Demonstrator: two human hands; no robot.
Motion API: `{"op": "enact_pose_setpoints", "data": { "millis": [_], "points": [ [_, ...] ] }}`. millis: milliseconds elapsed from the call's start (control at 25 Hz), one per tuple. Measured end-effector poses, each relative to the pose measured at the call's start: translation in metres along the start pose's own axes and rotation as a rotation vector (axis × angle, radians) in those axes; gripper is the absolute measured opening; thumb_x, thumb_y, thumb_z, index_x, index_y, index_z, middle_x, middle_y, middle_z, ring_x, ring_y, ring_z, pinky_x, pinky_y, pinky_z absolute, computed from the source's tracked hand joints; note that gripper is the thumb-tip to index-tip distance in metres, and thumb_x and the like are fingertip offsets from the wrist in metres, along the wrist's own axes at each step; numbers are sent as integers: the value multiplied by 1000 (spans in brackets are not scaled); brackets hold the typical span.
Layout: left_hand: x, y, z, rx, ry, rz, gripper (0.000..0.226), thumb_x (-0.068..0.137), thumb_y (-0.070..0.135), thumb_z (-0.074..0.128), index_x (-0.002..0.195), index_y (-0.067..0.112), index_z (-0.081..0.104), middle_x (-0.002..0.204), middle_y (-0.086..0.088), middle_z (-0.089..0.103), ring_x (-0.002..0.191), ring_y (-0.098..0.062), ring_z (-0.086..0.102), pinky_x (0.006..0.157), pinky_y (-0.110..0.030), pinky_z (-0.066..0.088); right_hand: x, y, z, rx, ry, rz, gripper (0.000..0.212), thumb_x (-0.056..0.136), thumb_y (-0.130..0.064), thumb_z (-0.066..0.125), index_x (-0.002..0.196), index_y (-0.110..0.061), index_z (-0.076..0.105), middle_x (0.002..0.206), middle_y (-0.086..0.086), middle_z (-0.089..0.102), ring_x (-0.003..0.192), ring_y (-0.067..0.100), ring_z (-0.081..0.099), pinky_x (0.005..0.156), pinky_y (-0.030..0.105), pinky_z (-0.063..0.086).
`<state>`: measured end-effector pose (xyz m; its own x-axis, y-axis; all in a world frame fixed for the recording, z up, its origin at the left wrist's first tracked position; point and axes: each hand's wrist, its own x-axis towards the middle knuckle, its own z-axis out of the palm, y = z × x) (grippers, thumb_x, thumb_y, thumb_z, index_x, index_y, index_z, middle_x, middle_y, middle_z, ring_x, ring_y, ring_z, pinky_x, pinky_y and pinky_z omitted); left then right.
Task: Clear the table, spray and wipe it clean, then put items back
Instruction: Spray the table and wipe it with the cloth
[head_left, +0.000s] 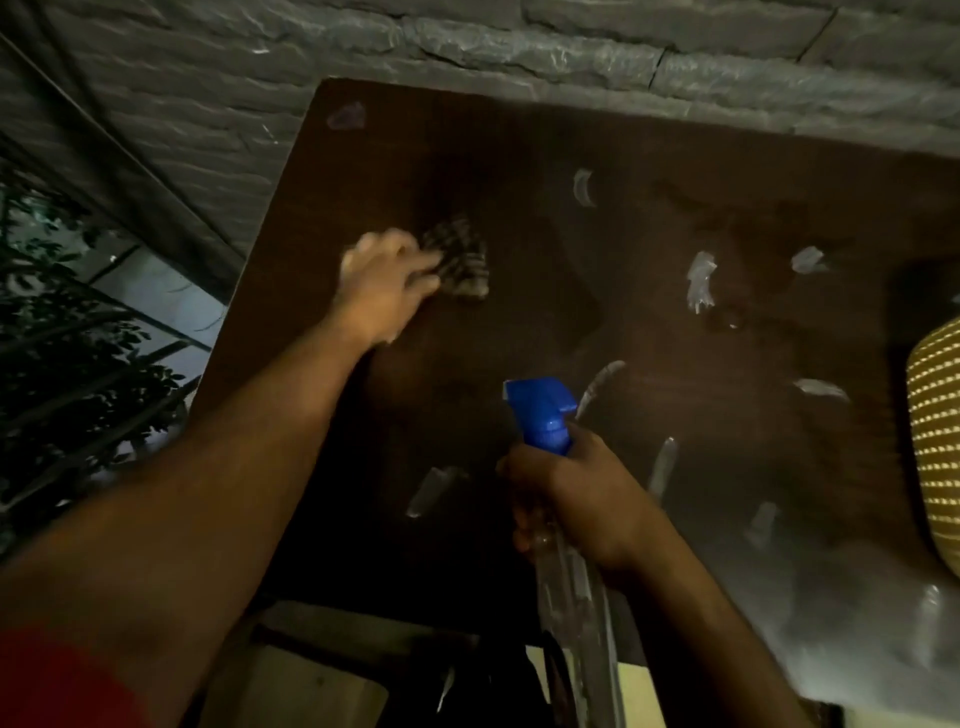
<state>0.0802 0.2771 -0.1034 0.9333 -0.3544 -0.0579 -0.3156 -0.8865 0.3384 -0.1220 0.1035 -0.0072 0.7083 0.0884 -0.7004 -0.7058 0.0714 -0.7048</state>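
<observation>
A dark brown table (649, 218) fills the middle of the view, with several pale wet streaks and patches across its top. My left hand (382, 283) presses a dark patterned cloth (460, 262) flat on the table's left part, fingers closed over the cloth's near edge. My right hand (571, 493) grips a clear spray bottle (571, 577) by its neck, above the table's near edge. The bottle's blue trigger head (543, 413) points away from me over the tabletop.
A grey stone-brick wall (467, 36) runs along the table's far edge. A yellow woven object (937, 441) sits at the right edge. Dark foliage and railings (78, 338) lie to the left. A pale surface and dark items (322, 680) show below the table's near side.
</observation>
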Motion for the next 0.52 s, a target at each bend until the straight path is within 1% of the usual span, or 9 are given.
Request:
{"op": "enact_pose_setpoints", "data": {
  "millis": [40, 80, 200, 280, 440, 520],
  "points": [
    [16, 9, 0, 39, -5, -50, 38, 94, 41, 49, 129, 31, 57, 130, -2, 49, 118, -26, 42, 100, -39, 31, -2, 3, 3, 29, 3, 2, 10, 86, -4, 59, 90, -7, 52, 58, 9, 50, 47, 21, 49, 45, 29, 46],
    [18, 20, 6, 36, -5, -52, 37, 94, 39, 51, 131, 32, 55, 131, 0, 48, 120, -24, 40, 101, -38, 28, -7, 4, 7, 46, -2, 1, 10, 86, -3, 59, 90, -8, 51, 58, 9, 50, 47, 21, 49, 45, 29, 46],
    [-14, 31, 17, -38, -75, 83, 37, 94, 35, 53, 131, 33, 55, 126, 4, 47, 119, -20, 38, 100, -35, 24, -25, 11, 18, 24, 0, -5, 10, 83, -3, 60, 85, -9, 52, 54, 8, 51, 44, 19, 49, 44, 27, 44],
    [-23, 23, 13, -45, -81, 97, 37, 95, 35, 53, 131, 33, 55, 125, 4, 48, 119, -19, 38, 101, -35, 24, -37, 18, 22, 28, 3, 11, 11, 84, -5, 61, 88, -10, 53, 54, 6, 53, 45, 18, 51, 45, 27, 45],
    [-22, 28, 14, -25, -26, 84, 37, 94, 36, 54, 130, 32, 56, 125, 3, 49, 119, -19, 40, 101, -35, 26, -44, 27, 20, 18, 17, 48, 12, 84, -10, 63, 93, -10, 55, 59, 5, 55, 50, 19, 53, 50, 31, 48],
    [-23, 27, 17, -21, -36, 81, 37, 94, 36, 53, 131, 33, 55, 126, 3, 48, 120, -19, 39, 102, -37, 25, -46, 30, 16, -6, -5, 84, 15, 84, -12, 64, 96, -9, 56, 61, 6, 57, 51, 19, 54, 51, 32, 48]
  ]
}}
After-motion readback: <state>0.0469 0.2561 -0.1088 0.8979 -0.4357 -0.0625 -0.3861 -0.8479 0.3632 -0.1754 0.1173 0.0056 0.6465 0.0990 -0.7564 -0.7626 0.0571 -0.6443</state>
